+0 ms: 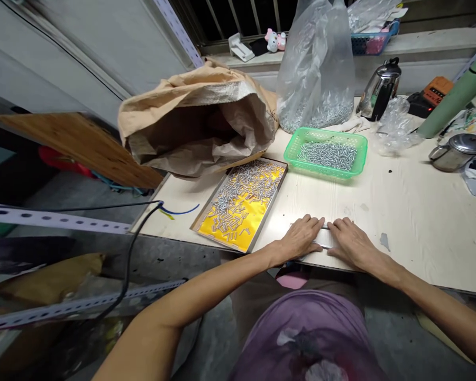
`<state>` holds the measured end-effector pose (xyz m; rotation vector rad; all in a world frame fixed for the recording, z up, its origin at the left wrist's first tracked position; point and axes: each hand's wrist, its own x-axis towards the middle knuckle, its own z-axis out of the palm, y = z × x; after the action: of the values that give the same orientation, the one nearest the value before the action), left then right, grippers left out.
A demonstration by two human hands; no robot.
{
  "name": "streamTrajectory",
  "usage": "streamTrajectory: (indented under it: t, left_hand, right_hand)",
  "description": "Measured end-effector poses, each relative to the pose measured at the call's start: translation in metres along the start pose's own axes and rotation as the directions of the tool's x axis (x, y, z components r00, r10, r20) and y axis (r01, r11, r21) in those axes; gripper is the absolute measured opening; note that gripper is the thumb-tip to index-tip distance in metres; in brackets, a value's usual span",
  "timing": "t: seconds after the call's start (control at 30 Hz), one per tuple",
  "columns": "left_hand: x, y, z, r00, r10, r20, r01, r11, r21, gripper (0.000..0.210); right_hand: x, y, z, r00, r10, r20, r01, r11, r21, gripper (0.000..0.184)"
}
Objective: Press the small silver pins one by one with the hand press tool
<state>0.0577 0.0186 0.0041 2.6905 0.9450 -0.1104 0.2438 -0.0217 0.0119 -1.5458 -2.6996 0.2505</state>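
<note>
At the front edge of the table, a flat silvery metal piece (324,238) with two bright long edges lies under both hands. My left hand (301,237) grips its left end, fingers on the far edge and thumb on the near one. Closed the same way over the right part is my right hand (349,241), a small gap from the left. Much of the piece is hidden beneath the palms. Just left of it rests a shallow tray (268,211) with a yellow bottom, holding many small metal pins (248,185). A green plastic basket (325,172) farther back contains similar pins.
A large open brown paper sack (198,116) leans beyond the tray. Behind the basket stands a clear plastic bag (317,69) with pins at its bottom. A metal jug (381,87), a steel mug (462,151) and a green cylinder (456,95) occupy the right side.
</note>
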Motion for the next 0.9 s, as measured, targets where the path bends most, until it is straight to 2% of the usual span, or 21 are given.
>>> streamTrajectory:
  t: [0.13,0.27,0.37,0.5,0.63,0.7,0.77,0.9]
  left_hand:
    - [0.004,0.006,-0.008,0.999,0.029,0.044,-0.029,1.000,-0.008,0.035]
    - [0.005,0.008,-0.004,0.998,-0.007,0.069,0.009,1.000,-0.018,0.021]
    - [0.005,0.008,-0.001,0.997,-0.037,0.062,0.038,0.999,-0.027,0.019]
    - [0.003,0.008,0.001,0.998,-0.063,0.029,0.063,0.998,-0.030,0.021]
    - [-0.010,0.016,0.016,0.984,-0.103,-0.147,0.094,0.993,-0.065,0.041]
    - [-0.019,0.025,0.029,0.964,-0.074,-0.254,0.052,0.994,-0.091,0.041]
    - [-0.026,0.036,0.042,0.948,-0.014,-0.317,-0.023,0.993,-0.112,0.041]
    - [-0.030,0.049,0.057,0.939,0.060,-0.339,-0.120,0.980,-0.158,0.048]
  right_hand:
    - [0.001,-0.003,-0.001,1.000,0.001,-0.005,-0.001,1.000,-0.002,0.020]
    - [0.005,-0.002,0.003,1.000,-0.001,0.029,0.000,0.999,0.035,0.003]
    - [0.006,-0.001,0.008,1.000,0.003,0.029,-0.005,0.997,0.077,0.010]
    - [0.005,0.002,0.007,1.000,0.021,-0.008,-0.020,0.997,0.076,0.005]
    - [0.005,0.015,-0.006,0.998,-0.051,-0.027,0.054,0.989,0.139,0.038]
    - [0.007,0.021,-0.010,0.996,-0.086,-0.018,0.088,0.978,0.190,0.038]
    - [0.012,0.024,-0.010,0.997,-0.069,-0.029,0.074,0.975,0.207,0.032]
    - [0.031,0.028,0.000,0.998,-0.042,-0.053,0.051,0.985,0.166,0.022]
